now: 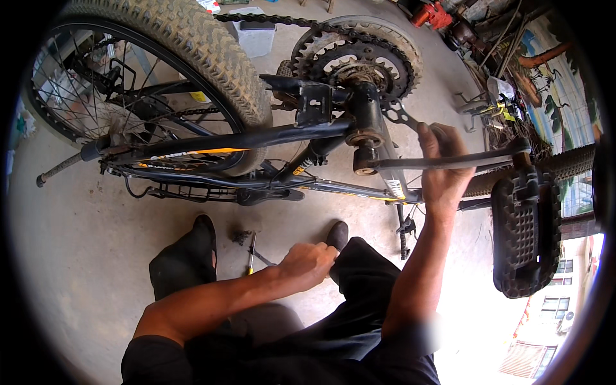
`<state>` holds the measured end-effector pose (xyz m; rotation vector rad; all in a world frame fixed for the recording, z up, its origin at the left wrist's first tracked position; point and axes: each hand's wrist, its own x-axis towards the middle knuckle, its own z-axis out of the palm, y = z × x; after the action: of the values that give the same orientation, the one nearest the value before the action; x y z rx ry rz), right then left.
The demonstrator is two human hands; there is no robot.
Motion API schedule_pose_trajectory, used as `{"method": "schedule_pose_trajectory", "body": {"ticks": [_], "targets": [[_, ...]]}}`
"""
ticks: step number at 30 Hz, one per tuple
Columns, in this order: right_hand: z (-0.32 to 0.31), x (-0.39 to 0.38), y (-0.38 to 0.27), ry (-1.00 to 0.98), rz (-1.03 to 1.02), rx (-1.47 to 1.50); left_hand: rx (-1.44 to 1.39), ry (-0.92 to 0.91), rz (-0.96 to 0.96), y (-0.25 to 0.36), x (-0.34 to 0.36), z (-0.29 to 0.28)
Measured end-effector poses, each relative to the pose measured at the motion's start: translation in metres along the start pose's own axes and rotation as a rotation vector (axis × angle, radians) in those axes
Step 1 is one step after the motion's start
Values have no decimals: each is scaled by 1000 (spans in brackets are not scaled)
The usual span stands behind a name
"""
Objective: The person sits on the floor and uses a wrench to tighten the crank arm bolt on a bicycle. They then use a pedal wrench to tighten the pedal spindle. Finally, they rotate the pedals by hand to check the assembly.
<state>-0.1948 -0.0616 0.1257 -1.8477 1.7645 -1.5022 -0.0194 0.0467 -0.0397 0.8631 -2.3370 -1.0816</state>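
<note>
While the bicycle [295,133] stands upside down on the floor [83,256], saddle [269,196] lowest, its rear wheel [221,64] takes up the far left, knobbly tyre dusty. A peg [64,167] sticks out on that side. Below, left shoe [205,234] on the floor. Next right, screwdriver [252,250] with a yellow handle end, lying near a small dark clump [240,237]. Grey box [256,35] on the floor beyond the wheel; chain [269,20] passes above it to the chainrings [359,54].

Left hand [308,266] is low in the middle, beside the person's knee, well apart from the bicycle frame. Fingers curled, tips hidden: can't tell if fully closed or holding something. Right shoe [337,232] just beyond it.

Further right, flat tool [401,114] with holes, dark metal, one end near the bottom of the chainrings, other end in the right hand [443,183]. That hand is gripping it, thumb along the near side; crank arm [410,163] crosses in front of the hand. Black pedal [526,224] hangs at the crank arm's right end, front tyre [571,163] behind. Painted wall [558,96] along the floor's right edge, red thing [433,16] near the top of that edge.
</note>
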Motion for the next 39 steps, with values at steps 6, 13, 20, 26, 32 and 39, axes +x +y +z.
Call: {"method": "schedule_pose_trajectory", "body": {"ticks": [6,13,20,26,32,39], "targets": [[3,-2,-8,48,-89,22,5,-7,-27,1,1,-1],[7,1,4,13,-54,-61,6,22,-2,0,-1,-1],[12,1,-2,76,-56,12,20,62,19,-5,-1,4],[12,6,5,106,-105,-20,24,88,26,-6,-1,6],[11,5,2,87,-38,145,29,70,59,-7,-1,6],[12,6,5,86,98,91,61,71,34,-4,-1,5]]}}
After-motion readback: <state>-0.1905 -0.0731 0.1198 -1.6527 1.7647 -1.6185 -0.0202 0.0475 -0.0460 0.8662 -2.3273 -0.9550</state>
